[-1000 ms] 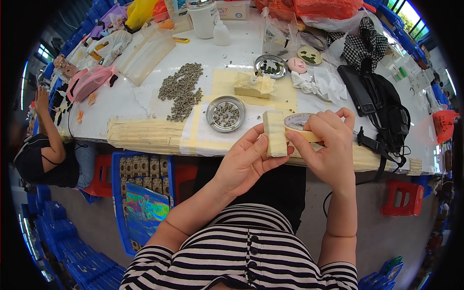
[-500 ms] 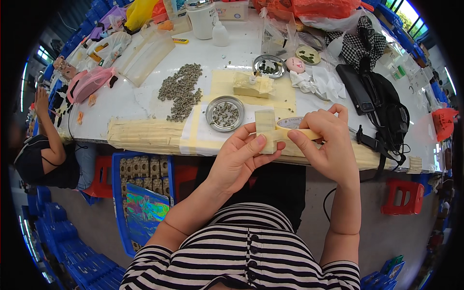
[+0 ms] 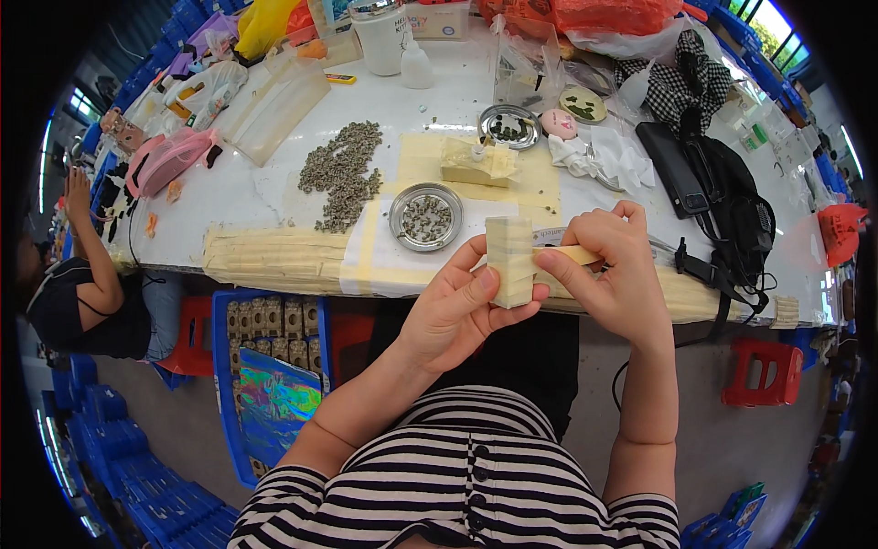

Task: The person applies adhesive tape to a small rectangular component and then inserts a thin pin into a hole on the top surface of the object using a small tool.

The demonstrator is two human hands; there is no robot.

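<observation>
My left hand (image 3: pixel 448 311) grips a small block wrapped in pale yellow tape (image 3: pixel 508 256), thumb on its near face and fingers behind. In my right hand (image 3: pixel 624 279) is a roll of masking tape (image 3: pixel 572 258), pinched between thumb and fingers. Its tape side meets the block's right face, and part of the roll is hidden by my fingers. Just beyond my left hand, a round metal dish (image 3: pixel 425 216) holds many small grey metal parts. Farther off stands another taped block (image 3: pixel 477 165) with a small white piece on top.
A heap of small metal parts (image 3: pixel 343 174) lies left of the dish. A second dish (image 3: pixel 509 126) holds dark pieces. A black bag (image 3: pixel 727 215) rests at the right. Below the table's edge, a blue crate (image 3: pixel 219 384) holds metal parts. Another person (image 3: pixel 87 293) sits at far left.
The block has turned in my left hand, now showing two faces. My right hand has tilted the tape roll, so less of its inside shows.
</observation>
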